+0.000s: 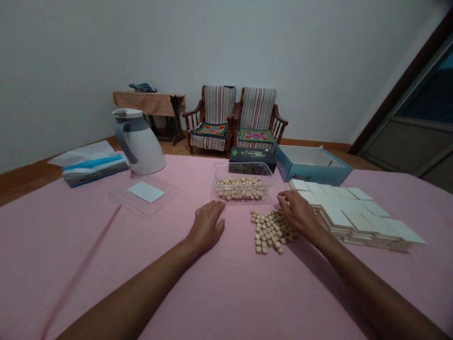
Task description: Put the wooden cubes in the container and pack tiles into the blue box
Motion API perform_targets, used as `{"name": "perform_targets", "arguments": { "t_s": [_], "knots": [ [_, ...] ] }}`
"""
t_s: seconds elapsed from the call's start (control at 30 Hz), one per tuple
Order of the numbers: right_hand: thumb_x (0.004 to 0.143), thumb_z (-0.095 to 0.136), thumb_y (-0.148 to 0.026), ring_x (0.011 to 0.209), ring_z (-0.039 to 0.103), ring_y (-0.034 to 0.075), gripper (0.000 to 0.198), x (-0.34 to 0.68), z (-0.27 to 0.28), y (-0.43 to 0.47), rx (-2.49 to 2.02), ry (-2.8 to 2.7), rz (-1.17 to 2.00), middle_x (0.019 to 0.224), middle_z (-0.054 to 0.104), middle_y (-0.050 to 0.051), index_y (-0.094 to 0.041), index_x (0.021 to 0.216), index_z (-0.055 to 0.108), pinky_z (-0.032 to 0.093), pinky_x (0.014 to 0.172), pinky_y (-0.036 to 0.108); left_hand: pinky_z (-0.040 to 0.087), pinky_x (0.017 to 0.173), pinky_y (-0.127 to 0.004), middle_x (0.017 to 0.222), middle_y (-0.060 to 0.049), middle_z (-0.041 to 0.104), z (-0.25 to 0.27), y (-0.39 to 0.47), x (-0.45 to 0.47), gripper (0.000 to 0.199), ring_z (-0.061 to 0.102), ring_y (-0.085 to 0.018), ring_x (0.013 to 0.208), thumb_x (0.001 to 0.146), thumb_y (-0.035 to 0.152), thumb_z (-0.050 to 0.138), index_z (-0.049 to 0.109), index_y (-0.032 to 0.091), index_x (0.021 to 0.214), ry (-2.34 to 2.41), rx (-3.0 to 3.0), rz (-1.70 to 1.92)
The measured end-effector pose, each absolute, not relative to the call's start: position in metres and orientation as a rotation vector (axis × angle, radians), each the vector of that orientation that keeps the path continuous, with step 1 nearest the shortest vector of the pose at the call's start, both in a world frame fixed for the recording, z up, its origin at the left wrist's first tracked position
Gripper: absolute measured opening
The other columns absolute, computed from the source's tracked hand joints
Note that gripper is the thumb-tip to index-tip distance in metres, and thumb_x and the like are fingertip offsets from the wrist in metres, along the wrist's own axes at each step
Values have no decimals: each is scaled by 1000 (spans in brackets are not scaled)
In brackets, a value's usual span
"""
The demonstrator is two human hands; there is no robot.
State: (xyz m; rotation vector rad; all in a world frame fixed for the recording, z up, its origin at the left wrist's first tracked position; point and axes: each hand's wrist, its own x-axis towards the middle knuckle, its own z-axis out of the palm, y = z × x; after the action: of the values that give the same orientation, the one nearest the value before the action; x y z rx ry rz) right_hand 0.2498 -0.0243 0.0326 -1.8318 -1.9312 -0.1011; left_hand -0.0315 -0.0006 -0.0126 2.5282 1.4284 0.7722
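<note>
My left hand (208,225) rests on the pink tablecloth with its fingers stretched out and thumb apart, holding nothing. Its fingertips are at the front left corner of a clear plastic container (242,171), which holds many small wooden cubes (240,189). To the right, my right hand (297,211) is over the edge of a loose spread of wooden cubes (269,231) on the cloth. Its fingers are bent together near the container's front right corner. Whatever they may pinch is hidden.
Stacked pale square boards (347,208) lie right of my right hand. Behind stand an open blue box (311,165) and a black box (253,158). On the left are a clear lid (164,193) with a white label, a white jug (145,146) and a tissue pack (95,170).
</note>
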Motion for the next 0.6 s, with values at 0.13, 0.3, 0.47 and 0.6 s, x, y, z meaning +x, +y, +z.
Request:
{"name": "perform_targets", "arguments": {
  "t_s": [0.13,0.3,0.47,0.6],
  "knots": [
    [96,29,-35,100,54,23,39,248,9,-32,-1948,-2120,-30,103,61,15,-13,101,60,37,86,32,37,103,-48,129,-14,56,-15,0,-32,43,49,-28,122,80,17,52,52,14,123,1417,2553,796],
    [97,27,-37,104,52,22,40,238,5,-41,-1933,-2166,0,107,60,14,-15,103,60,35,90,33,37,102,-50,128,-14,57,-16,0,-32,43,49,-29,122,80,17,52,52,15,123,1419,2560,812],
    [97,26,-35,106,52,21,40,232,15,-45,-1821,-2146,69,116,60,12,-15,109,59,36,90,31,38,102,-49,128,-13,57,-15,1,-30,43,50,-28,121,80,17,52,53,17,123,1419,2560,811],
    [92,35,-18,114,48,27,33,244,27,-38,-2041,-2126,-225,122,59,16,-12,114,59,30,96,41,38,102,-49,128,-13,58,-14,1,-30,42,50,-28,121,80,17,52,53,17,122,1419,2561,808]
  ]
}}
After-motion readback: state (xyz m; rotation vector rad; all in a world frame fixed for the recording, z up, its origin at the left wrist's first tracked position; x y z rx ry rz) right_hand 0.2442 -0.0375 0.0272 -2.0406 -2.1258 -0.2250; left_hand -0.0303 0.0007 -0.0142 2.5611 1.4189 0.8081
